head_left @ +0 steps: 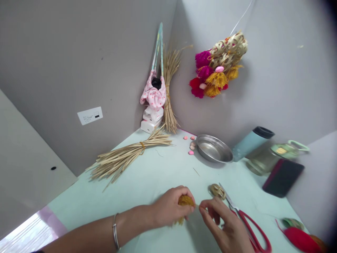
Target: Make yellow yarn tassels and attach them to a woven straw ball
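Note:
My left hand [172, 205] is wrapped round a mustard-yellow yarn tassel [185, 200], whose loose strands hang out below the palm. Close on its right, my right hand [219, 218] pinches a thin strand that runs from the top of the tassel; thumb and forefinger meet on it. Partly under and beyond the right hand lie scissors [243, 214] with red handles, blades pointing away. A small woven straw piece [218, 190] rests beside the blade tip.
A tied straw bundle [131, 151] lies at left. Behind stand a steel bowl [214, 149], pink beads [191, 152], a blue tumbler [252, 142], a green-lidded jug [273, 156] and a dark phone [283, 178]. Red yarn [301, 240] sits at right. A tasselled woven ornament [226, 52] hangs above.

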`<action>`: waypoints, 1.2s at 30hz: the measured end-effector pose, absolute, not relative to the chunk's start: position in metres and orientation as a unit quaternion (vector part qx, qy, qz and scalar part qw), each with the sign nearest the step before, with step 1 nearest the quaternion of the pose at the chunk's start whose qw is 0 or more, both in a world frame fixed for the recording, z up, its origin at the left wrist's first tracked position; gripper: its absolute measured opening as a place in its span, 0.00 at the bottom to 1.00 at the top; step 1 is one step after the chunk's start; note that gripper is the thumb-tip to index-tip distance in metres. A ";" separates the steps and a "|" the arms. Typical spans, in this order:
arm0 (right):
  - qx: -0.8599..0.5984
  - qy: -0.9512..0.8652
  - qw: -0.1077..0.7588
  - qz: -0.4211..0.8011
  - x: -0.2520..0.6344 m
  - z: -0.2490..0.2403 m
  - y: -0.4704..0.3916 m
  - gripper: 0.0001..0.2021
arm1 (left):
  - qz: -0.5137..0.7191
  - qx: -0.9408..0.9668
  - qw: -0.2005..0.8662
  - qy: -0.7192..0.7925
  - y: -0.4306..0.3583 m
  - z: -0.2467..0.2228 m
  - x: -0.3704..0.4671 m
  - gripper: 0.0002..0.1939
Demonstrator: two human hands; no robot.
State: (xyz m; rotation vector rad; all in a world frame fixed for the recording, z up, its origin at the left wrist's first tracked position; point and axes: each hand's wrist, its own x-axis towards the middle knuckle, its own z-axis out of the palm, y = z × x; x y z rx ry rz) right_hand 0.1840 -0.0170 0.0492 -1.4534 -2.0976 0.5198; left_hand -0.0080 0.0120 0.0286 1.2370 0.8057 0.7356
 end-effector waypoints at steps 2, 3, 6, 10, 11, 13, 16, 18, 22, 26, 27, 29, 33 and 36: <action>-0.545 -0.776 0.245 0.204 0.186 0.047 -0.016 0.10 | 0.327 0.521 0.714 0.336 0.012 0.032 -0.009 0.10; -0.552 -0.770 0.238 0.213 0.186 0.045 -0.016 0.10 | 0.327 0.507 0.729 0.324 0.013 0.034 -0.009 0.11; -0.572 -0.746 0.222 0.259 0.183 0.043 -0.018 0.11 | 0.330 0.465 0.764 0.301 0.012 0.036 -0.010 0.17; -0.576 -0.705 0.243 0.333 0.176 0.042 -0.022 0.13 | 0.358 0.434 0.769 0.303 0.011 0.033 -0.009 0.16; -0.575 -0.695 0.253 0.350 0.175 0.043 -0.022 0.13 | 0.366 0.430 0.766 0.306 0.011 0.032 -0.008 0.15; -0.572 -0.675 0.273 0.377 0.175 0.045 -0.021 0.12 | 0.375 0.428 0.760 0.315 0.010 0.030 -0.007 0.12; -0.571 -0.648 0.301 0.403 0.178 0.049 -0.018 0.13 | 0.377 0.427 0.759 0.315 0.010 0.029 -0.007 0.08; -0.579 -0.629 0.318 0.410 0.180 0.052 -0.017 0.13 | 0.369 0.429 0.767 0.301 0.011 0.028 -0.007 0.07; -0.593 -0.616 0.315 0.411 0.185 0.054 -0.018 0.13 | 0.339 0.422 0.794 0.275 0.012 0.026 -0.006 0.08; -0.592 -0.647 0.287 0.385 0.191 0.048 -0.016 0.13 | 0.339 0.422 0.786 0.298 0.012 0.027 -0.007 0.08; -0.593 -0.658 0.275 0.373 0.191 0.047 -0.016 0.13 | 0.337 0.424 0.781 0.312 0.012 0.027 -0.008 0.08; -0.592 -0.678 0.263 0.347 0.191 0.045 -0.015 0.13 | 0.337 0.421 0.779 0.320 0.012 0.029 -0.009 0.08; -0.576 -0.700 0.273 0.322 0.186 0.048 -0.016 0.13 | 0.354 0.373 0.812 0.277 0.013 0.033 -0.010 0.08; -0.568 -0.699 0.271 0.340 0.185 0.053 -0.017 0.14 | 0.327 0.363 0.834 0.257 0.013 0.037 -0.011 0.09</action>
